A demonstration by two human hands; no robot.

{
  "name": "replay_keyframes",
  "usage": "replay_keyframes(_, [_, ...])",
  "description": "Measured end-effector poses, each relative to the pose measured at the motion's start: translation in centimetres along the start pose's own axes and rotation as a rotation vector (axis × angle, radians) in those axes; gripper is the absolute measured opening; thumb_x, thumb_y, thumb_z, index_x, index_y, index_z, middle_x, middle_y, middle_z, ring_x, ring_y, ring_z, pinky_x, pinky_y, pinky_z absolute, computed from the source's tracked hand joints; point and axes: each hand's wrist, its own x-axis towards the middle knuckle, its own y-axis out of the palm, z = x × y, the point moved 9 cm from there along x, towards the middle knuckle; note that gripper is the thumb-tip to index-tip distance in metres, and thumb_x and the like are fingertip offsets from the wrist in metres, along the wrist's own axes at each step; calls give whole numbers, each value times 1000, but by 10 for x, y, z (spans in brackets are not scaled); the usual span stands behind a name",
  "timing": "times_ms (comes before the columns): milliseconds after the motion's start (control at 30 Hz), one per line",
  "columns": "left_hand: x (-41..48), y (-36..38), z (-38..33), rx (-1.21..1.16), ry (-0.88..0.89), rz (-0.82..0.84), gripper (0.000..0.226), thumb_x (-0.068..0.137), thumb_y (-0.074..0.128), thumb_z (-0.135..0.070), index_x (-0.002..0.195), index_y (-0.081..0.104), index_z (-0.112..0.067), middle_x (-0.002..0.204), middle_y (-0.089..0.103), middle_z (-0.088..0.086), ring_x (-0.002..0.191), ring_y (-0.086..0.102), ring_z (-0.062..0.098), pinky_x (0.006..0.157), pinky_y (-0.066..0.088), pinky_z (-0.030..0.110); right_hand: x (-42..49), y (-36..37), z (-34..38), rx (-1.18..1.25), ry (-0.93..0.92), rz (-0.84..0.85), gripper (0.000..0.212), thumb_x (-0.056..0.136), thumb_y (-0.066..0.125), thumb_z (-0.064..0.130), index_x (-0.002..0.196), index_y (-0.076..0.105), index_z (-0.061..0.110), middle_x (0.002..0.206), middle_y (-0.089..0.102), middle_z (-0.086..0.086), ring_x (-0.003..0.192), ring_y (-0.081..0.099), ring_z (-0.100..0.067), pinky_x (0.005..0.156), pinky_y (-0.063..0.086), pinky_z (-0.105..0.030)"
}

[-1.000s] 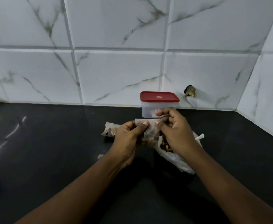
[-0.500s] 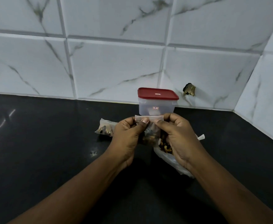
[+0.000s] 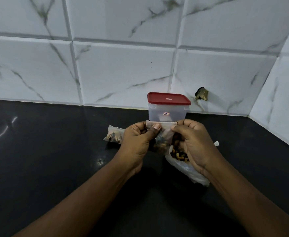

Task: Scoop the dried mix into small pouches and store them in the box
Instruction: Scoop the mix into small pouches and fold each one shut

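2 hands share 1 small pouch (image 3: 163, 134) in the head view. The left hand (image 3: 137, 142) and right hand (image 3: 194, 142) each pinch its top strip, likely to press the seal closed, just in front of the red-lidded box (image 3: 167, 113) near the counter's (image 3: 54, 159) back edge. The open bag of dried mix (image 3: 188, 168) lies under the right hand. 1 filled pouch (image 3: 114, 135) rests to the left, waiting for the lidded box.

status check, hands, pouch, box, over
Left hand and right hand both pinch the small pouch at its top. Box behind, red lid on. One filled pouch lies on the counter, left.
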Motion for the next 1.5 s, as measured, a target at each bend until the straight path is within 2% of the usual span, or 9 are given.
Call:
replay_keyframes(333, [0, 3, 2, 44, -9, 41, 17, 100, 65, -14, 111, 74, -5, 101, 79, 16, 86, 76, 25, 65, 63, 40, 0, 2, 3, -148, -57, 12, 22, 97, 59, 8, 78, 69, 8, 75, 67, -11, 73, 65, -22, 70, 58, -40])
replay_keyframes(500, [1, 2, 5, 60, -19, 43, 20, 100, 64, -15, 114, 73, -4, 105, 78, 17, 89, 75, 28, 72, 63, 45, 0, 5, -3, -57, 29, 68, 17, 90, 62, 19, 77, 73, 17, 83, 70, -15, 82, 68, -29, 82, 57, -50])
replay_keyframes(667, [2, 0, 6, 94, -25, 43, 21, 100, 66, -16, 116, 73, -5, 107, 78, 16, 95, 76, 31, 76, 62, 46, -1, 3, -1, -155, -14, 28, 17, 100, 62, 15, 94, 68, 1, 83, 71, -15, 80, 69, -25, 80, 60, -48])
replay_keyframes(833, [2, -2, 6, 69, -55, -10, 18, 98, 68, -19, 108, 74, -5, 103, 78, 16, 94, 75, 32, 81, 62, 52, -1, 0, 2, -286, -58, -8, 17, 99, 61, 19, 90, 69, 7, 90, 71, -24, 78, 68, -27, 76, 60, -61])
replay_keyframes(1133, [5, -14, 3, 32, -54, -99, 13, 103, 59, -11, 105, 67, 0, 86, 76, 14, 80, 74, 25, 70, 64, 40, 0, -3, 5, -314, -61, -35, 17, 98, 59, 12, 87, 70, 5, 80, 73, -15, 73, 72, -22, 73, 62, -48])
replay_keyframes(1233, [6, -14, 1, 95, -25, -119, 23, 106, 56, -14, 110, 67, 6, 96, 76, 21, 83, 72, 28, 70, 62, 43, -2, 0, 5, -235, -46, -5, 15, 98, 61, 11, 88, 71, 6, 76, 72, -8, 74, 69, -21, 70, 61, -41])
replay_keyframes(1333, [4, -12, 0, 131, -19, -121, 24, 107, 53, -17, 109, 67, 3, 96, 77, 21, 81, 73, 28, 71, 62, 46, -2, 5, 4, -272, -63, 30, 12, 98, 66, 19, 89, 73, 14, 89, 75, -16, 86, 72, -37, 83, 60, -55])
replay_keyframes(1433, [2, -9, 2, 104, -42, -100, 16, 107, 53, -14, 100, 66, -6, 87, 76, 11, 77, 73, 24, 69, 62, 43, -3, 4, 6, -382, -115, 7, 17, 99, 63, 22, 86, 71, 15, 86, 72, -19, 80, 72, -32, 79, 59, -61])
replay_keyframes(1500, [3, -7, 2, 42, -63, -88, 16, 104, 55, -14, 106, 65, -2, 94, 72, 19, 83, 69, 33, 69, 60, 43, -3, 2, 9, -427, -148, -7, 18, 99, 61, 23, 85, 69, 14, 84, 69, -22, 73, 64, -26, 76, 57, -61])
